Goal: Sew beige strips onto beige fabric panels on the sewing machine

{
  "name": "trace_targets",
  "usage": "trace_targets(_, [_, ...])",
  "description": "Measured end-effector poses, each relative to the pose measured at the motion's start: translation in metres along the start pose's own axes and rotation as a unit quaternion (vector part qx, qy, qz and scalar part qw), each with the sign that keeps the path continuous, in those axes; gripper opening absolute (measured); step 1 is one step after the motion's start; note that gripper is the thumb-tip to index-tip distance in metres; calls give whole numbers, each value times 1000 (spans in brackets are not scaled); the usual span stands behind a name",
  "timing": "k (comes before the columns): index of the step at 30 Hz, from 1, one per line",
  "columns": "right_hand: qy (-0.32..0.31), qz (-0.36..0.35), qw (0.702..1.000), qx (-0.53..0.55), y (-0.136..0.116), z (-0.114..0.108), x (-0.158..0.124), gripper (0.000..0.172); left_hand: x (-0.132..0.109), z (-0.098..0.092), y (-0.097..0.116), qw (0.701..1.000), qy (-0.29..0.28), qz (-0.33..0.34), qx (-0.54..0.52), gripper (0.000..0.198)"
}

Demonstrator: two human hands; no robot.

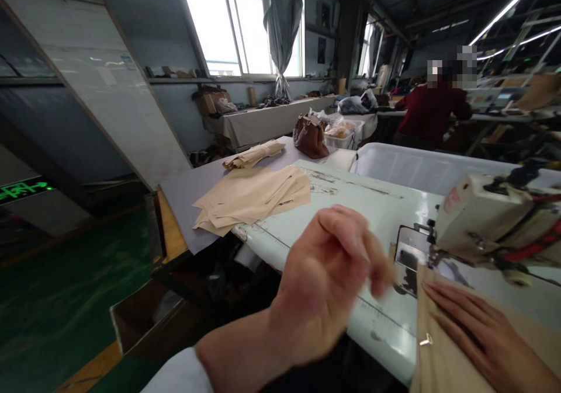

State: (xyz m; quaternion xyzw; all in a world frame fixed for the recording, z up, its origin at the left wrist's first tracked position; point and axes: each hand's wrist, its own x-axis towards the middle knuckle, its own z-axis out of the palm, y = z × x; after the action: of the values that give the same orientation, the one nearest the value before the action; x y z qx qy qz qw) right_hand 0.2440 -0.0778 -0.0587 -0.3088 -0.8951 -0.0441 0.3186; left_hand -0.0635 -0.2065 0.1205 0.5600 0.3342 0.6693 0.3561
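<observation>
My left hand [326, 282] is raised over the front edge of the pale green sewing table [346, 197], palm side showing. Its fingers are loosely bent and somewhat blurred, and I see nothing held in them. My right hand [491, 334] lies with fingers stretched out on a beige fabric piece [438, 352], pressing it against the tabletop. A small metal zipper pull [426, 339] shows on the fabric, left of those fingers. The fabric's far end reaches the needle area of the sewing machine [477, 223], just beyond my right fingertips.
Beige cut pieces [254, 200] are stacked at the table's left, with a rolled beige bundle [254, 155] behind. A brown handbag [310, 136] stands farther back. A white plastic bin [394, 159] borders the table's far side. A person in dark red [432, 110] sits at the far right.
</observation>
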Motion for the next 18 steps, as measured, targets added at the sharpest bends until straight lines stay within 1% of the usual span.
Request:
trace_targets(1, [-10,-24,1000,-14,6,5,2,42,8,-21,-15,989,39,20,139,60])
trace_targets(2, [-18,-47,998,-31,10,8,3,42,17,-46,-31,949,50,-2,312,56])
trace_targets(3, [-24,-63,997,-48,12,10,3,43,28,-73,-45,925,56,-24,374,50])
trace_targets(4, [-25,-69,995,-64,13,11,2,43,40,-102,-58,909,58,-39,411,44])
trace_targets(6, [-22,-67,994,-83,10,10,2,43,63,-156,-78,866,67,-78,489,32])
trace_targets(7, [-22,-65,994,-90,7,8,2,43,74,-179,-86,843,66,-104,524,28])
trace_targets(8, [-22,-61,993,-96,5,7,2,42,83,-198,-92,819,62,-130,555,28])
trace_targets(9, [-23,-57,993,-100,2,6,3,42,90,-212,-98,798,53,-155,580,29])
trace_targets(11, [-26,-55,993,-105,-1,4,5,42,100,-229,-109,761,25,-197,617,32])
trace_targets(14, [-29,-53,992,-108,-2,3,6,42,110,-237,-122,721,-17,-245,647,32])
trace_targets(16, [-34,-46,993,-106,-1,4,5,41,115,-243,-124,707,-39,-265,654,32])
trace_targets(18, [-42,-37,993,-102,-1,5,4,41,119,-253,-120,704,-56,-281,650,31])
